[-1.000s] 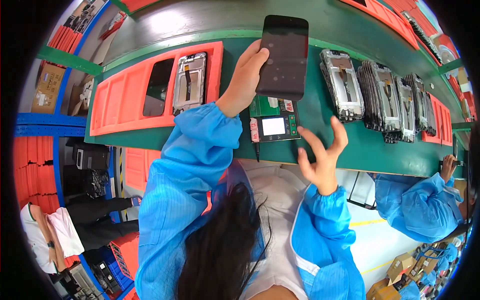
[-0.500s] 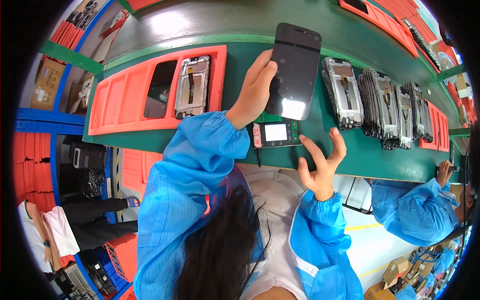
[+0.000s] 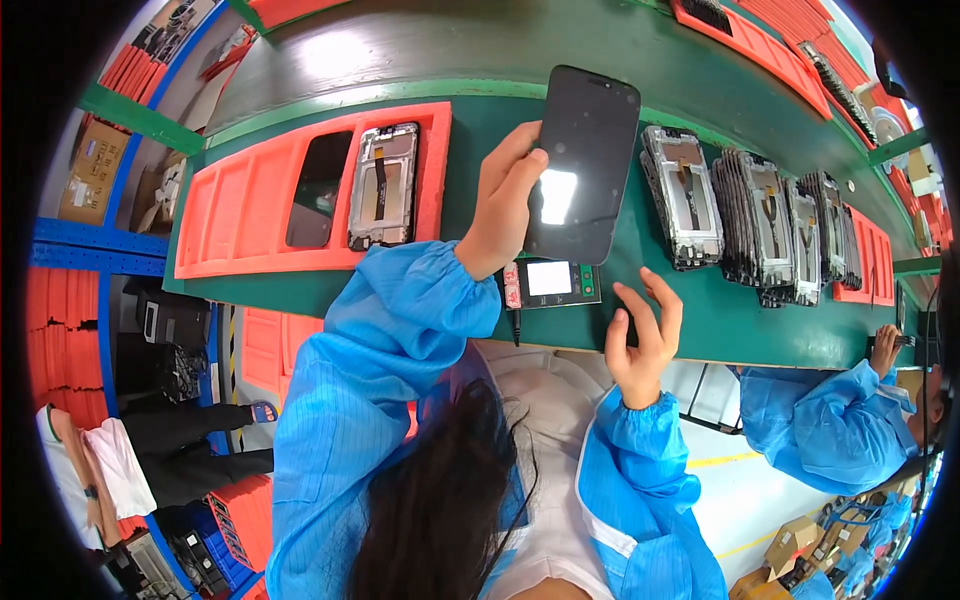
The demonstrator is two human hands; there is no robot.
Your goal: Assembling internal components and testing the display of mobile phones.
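A dark phone screen (image 3: 590, 150) is held upright by its left edge in my left hand (image 3: 503, 200), its glossy face turned toward me with a bright reflection on it. Just below the screen, a small black tester board (image 3: 572, 284) lies on the green bench, with a lit white display, green buttons and a cable. The upper part of the tester is hidden behind the phone screen. My right hand (image 3: 643, 345) hovers to the right of the tester, near the bench edge, with fingers apart and nothing in them.
At left, an orange slotted tray (image 3: 235, 220) holds a dark screen (image 3: 322, 190) and a phone frame (image 3: 384, 185) with its back up. Several stacked phone frames (image 3: 765, 220) stand at right, before another orange tray (image 3: 872, 255). A co-worker in a blue sleeve (image 3: 825, 425) sits far right.
The phone screen in my left hand has come slightly lower and its reflection has shifted up. My right hand has drawn back from the tester's buttons.
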